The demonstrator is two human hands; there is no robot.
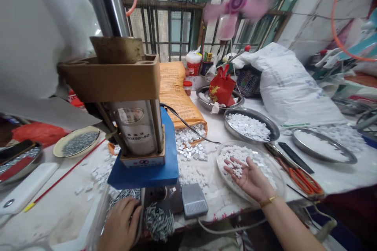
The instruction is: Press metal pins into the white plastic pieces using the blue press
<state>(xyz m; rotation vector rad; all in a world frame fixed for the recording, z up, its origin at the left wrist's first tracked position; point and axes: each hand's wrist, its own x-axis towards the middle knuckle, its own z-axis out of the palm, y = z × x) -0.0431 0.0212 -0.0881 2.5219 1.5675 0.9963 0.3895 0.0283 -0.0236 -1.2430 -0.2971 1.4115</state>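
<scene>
My right hand (pixel 250 176) is palm up over a clear round tray (pixel 220 164). Small white plastic pieces (pixel 236 169) lie gathered on its extended fingers, and more of them fill the tray below. At the lower left, my left hand (pixel 121 221) dips into a clear bin (pixel 98 213) of metal nails (pixel 125 194). Its fingers are curled down, with the tips hidden, so what they hold does not show. Between my hands a blue-based press (pixel 141 180) stands on the table, with a cluster of nails (pixel 160 219) at its front and a grey foot-pedal-like switch (pixel 194 200) beside it.
Metal trays of white pieces (pixel 250 126) stand farther back, near a large white sack (pixel 294 86). Orange-handled scissors (pixel 303 178) lie at the right. An orange sack (pixel 179 90) spills white clips behind the press. A pink fan (pixel 237 2) spins above.
</scene>
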